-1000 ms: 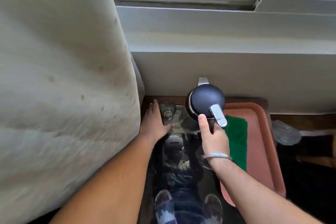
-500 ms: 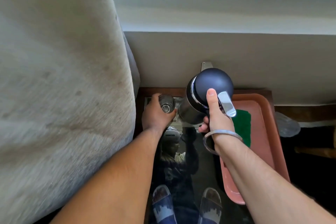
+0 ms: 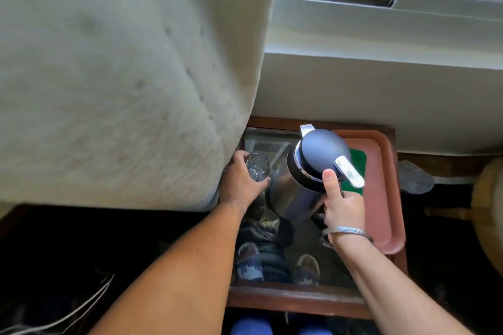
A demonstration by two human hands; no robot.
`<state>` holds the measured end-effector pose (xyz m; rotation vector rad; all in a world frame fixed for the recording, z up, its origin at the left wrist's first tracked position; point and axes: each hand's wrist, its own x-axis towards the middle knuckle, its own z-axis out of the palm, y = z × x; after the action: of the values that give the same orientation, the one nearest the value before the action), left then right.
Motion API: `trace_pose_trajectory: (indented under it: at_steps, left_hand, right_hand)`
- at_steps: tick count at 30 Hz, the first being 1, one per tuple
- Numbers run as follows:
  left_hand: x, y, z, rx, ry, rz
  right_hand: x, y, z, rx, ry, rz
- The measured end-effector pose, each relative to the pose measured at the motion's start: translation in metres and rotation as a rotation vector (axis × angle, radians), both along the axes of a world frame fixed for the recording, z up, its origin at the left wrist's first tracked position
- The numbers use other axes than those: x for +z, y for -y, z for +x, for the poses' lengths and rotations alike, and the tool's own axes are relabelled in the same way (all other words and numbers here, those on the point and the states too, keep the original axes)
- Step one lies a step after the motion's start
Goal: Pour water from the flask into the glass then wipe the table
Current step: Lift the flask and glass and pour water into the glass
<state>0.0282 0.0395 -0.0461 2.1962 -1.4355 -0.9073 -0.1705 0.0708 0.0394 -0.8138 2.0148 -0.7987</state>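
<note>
— While my left hand (image 3: 241,185) grips the glass (image 3: 256,170) on the counter (image 3: 296,298), where is the flask (image 3: 304,174)?
— Raised in my right hand (image 3: 340,205); pouring comes next, spout tipped over the rim.

The bench (image 3: 296,298) is a small one with a dark wood frame and a shiny glass top. The glass acts like a mirror and shows two feet in slippers. A pink tray (image 3: 386,198) lies on the bench at about 3 o'clock, and its near corner sticks out past the wood frame. A green cloth (image 3: 356,171) lies flat in the tray toward 12 o'clock. At 9 o'clock a big pale cushion (image 3: 122,76) hangs over the bench edge.
</note>
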Motion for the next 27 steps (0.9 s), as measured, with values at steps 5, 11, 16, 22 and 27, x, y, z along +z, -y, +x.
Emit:
trace_pose_trajectory:
  at_steps: [5, 11, 16, 22, 27]
  left_hand:
    - [0.052, -0.032, -0.006, 0.023, -0.148, -0.039]
    - [0.161, -0.091, -0.055, 0.100, -0.307, -0.136]
    - [0.183, -0.106, -0.063, 0.063, -0.336, -0.122]
    - [0.233, -0.132, -0.083, 0.108, -0.298, -0.164]
    - [0.269, -0.141, -0.090, 0.053, -0.242, -0.217]
  right_hand:
    - [0.086, -0.032, -0.038, 0.353, 0.009, -0.039]
    - [0.228, -0.061, -0.101, 0.657, -0.073, -0.118]
    - [0.249, -0.055, -0.112, 0.870, -0.161, -0.071]
    - [0.289, -0.051, -0.134, 1.049, -0.265, -0.017]
    - [0.330, -0.048, -0.139, 1.125, -0.367, 0.032]
